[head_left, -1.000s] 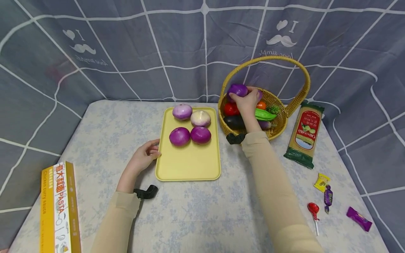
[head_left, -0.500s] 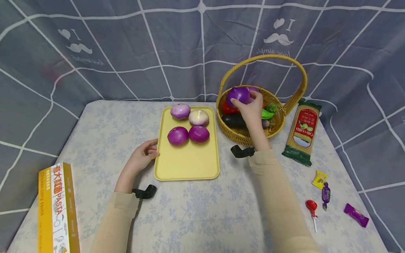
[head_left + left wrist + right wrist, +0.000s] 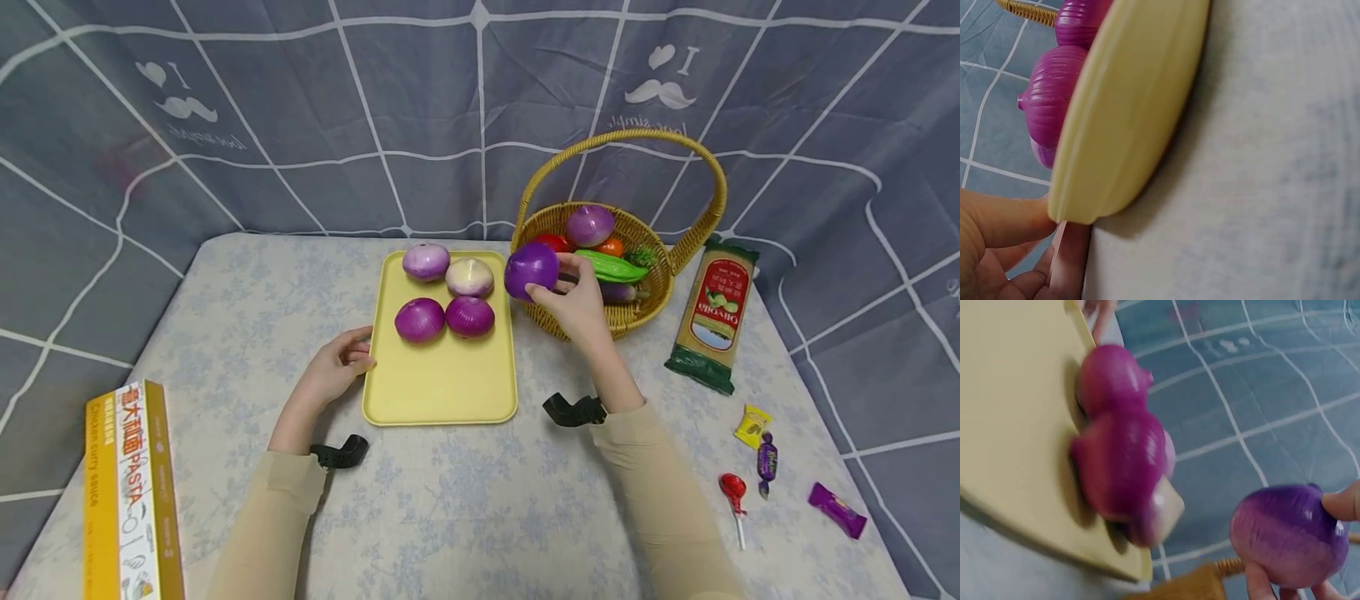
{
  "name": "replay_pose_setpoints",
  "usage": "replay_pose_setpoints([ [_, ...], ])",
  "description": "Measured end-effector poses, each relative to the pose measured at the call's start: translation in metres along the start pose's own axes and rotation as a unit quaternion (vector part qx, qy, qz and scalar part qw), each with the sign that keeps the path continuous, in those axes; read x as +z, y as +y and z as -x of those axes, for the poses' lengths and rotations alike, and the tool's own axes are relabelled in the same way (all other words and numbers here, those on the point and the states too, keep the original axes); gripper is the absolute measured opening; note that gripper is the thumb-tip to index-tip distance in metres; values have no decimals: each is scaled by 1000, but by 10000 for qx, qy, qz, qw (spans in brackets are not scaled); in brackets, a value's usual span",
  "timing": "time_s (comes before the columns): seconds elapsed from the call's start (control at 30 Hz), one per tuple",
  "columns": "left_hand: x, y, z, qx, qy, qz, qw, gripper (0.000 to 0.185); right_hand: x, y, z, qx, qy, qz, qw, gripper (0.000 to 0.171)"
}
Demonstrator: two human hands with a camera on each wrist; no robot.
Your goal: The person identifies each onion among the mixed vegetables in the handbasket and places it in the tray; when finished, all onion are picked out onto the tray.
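Note:
My right hand [image 3: 573, 304] grips a deep purple onion [image 3: 531, 271] between thumb and fingers, over the gap between basket and tray. In the right wrist view the onion [image 3: 1291, 534] shows a paler pinkish side. On the yellow tray [image 3: 438, 396] sit two magenta onions [image 3: 420, 320], a pale lilac onion [image 3: 426, 262] and a cream-white onion [image 3: 470, 277] toward the far end. My left hand [image 3: 335, 367] holds the tray's left edge; in the left wrist view the thumb [image 3: 1013, 222] lies at the rim with fingers beneath it.
A wicker basket [image 3: 551, 323] with a tall handle holds a lilac onion [image 3: 590, 225], a green vegetable [image 3: 611, 267], tomatoes and eggplant. An Olivoilà pasta pack [image 3: 715, 317] and several sweets [image 3: 767, 462] lie right. A pasta box [image 3: 131, 492] lies left.
My right hand has lifted the purple onion out of the basket and brought it left and nearer, beside the tray. The lilac onion behind is now uncovered. The left hand stays at the tray.

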State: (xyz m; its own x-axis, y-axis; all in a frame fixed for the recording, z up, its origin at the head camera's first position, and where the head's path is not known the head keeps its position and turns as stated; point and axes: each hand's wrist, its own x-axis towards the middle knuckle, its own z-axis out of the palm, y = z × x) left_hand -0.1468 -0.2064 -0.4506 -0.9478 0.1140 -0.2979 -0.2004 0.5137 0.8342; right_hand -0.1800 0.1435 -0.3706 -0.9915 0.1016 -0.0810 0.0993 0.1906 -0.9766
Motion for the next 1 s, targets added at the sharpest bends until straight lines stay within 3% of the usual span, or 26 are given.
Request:
replay_pose_setpoints([
  [0.2,-1,-1,0,23,9,5,10000,58,23,7,21,-48,-770,-122,9969,69],
  [0.57,0,-1,0,108,14,-34,9999,58,68,31,48,152,-1997,-43,9797,65],
  [1.0,1,-1,-1,53,23,-61,10000,58,91,48,53,472,-2495,5,9672,63],
])
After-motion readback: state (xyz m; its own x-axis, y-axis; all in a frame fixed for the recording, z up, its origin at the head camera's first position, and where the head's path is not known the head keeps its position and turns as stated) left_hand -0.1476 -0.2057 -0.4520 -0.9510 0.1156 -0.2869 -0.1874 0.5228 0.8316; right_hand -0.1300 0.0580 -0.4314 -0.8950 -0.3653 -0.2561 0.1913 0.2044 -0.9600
